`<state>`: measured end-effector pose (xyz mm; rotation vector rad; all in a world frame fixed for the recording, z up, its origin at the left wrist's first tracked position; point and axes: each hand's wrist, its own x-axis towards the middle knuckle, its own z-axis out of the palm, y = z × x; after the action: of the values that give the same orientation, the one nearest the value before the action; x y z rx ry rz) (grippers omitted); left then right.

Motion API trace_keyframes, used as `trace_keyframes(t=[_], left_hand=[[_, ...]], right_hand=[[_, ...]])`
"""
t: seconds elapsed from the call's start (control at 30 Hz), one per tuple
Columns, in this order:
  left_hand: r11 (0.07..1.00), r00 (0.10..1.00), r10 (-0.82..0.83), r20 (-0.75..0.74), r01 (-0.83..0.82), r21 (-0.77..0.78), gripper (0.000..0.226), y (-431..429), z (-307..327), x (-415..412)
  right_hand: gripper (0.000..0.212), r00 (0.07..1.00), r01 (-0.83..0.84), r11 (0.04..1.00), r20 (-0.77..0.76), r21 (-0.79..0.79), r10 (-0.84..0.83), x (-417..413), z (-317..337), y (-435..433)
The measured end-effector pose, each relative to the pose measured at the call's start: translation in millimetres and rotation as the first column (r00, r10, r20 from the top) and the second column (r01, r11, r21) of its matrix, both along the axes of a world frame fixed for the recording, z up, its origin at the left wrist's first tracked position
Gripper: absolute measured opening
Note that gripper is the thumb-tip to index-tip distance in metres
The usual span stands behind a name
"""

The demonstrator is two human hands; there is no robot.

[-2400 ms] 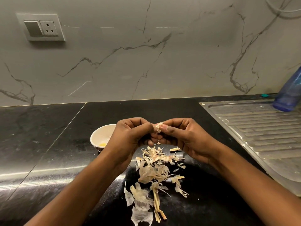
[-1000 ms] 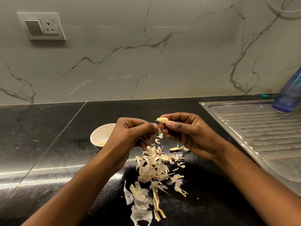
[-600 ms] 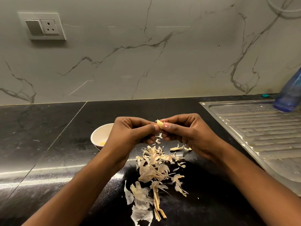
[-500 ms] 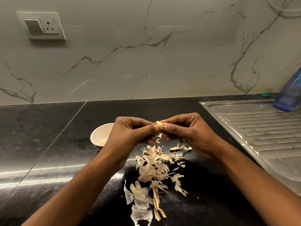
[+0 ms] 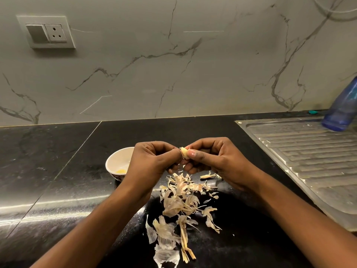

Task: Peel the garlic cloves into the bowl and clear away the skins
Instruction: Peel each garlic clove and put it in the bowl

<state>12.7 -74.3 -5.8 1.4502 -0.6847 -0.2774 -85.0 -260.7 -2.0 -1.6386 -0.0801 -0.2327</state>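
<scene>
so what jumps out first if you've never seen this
Both hands meet mid-frame: left hand and right hand pinch a garlic clove between them above the black counter. Below them lies a scatter of papery skins, and a white bowl sits partly hidden behind the left hand.

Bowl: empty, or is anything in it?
Not empty. The bowl stands upright with a small yellow bit at its bottom; the left hand hides its right side.

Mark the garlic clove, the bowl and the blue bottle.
garlic clove (image 5: 183, 152), head view, on its exposed pale flesh.
bowl (image 5: 117, 158), head view, on its white inner wall.
blue bottle (image 5: 342, 111), head view, on its lower body.
</scene>
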Motion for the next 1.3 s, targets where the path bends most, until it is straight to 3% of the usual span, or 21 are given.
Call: trace_keyframes(t=[0.2,0.3,0.47,0.73,0.83,1.0,1.3], left_hand=[[1.000,0.999,0.006,0.049,-0.007,0.019,0.012,0,2,-5],[1.000,0.999,-0.002,0.039,0.000,0.029,0.012,0,2,-6],[0.999,1.000,-0.025,-0.003,0.025,0.028,0.015,0,3,-4],[1.000,0.998,-0.002,-0.064,0.001,-0.005,0.018,3,8,0],[1.000,1.000,0.027,-0.007,-0.027,0.005,0.013,5,10,1],[0.996,0.991,0.041,0.131,-0.050,0.067,0.011,5,9,0],[0.996,0.995,-0.003,0.102,-0.007,0.093,0.008,4,7,0]], right_hand=[[0.041,1.000,-0.011,0.997,-0.005,-0.074,0.010,-2,2,2],[0.034,0.999,0.028,0.991,0.026,-0.133,-0.025,-4,4,1],[0.017,0.999,0.019,0.995,0.043,-0.102,-0.014,-1,2,1],[0.022,0.990,0.116,0.993,0.080,0.013,-0.116,1,4,-6],[0.021,0.987,0.130,0.991,0.087,0.041,-0.133,0,7,-9],[0.021,0.995,0.084,0.995,0.051,-0.052,-0.081,1,1,-8],[0.022,0.995,0.057,0.982,0.089,-0.181,-0.041,1,-1,-7]])
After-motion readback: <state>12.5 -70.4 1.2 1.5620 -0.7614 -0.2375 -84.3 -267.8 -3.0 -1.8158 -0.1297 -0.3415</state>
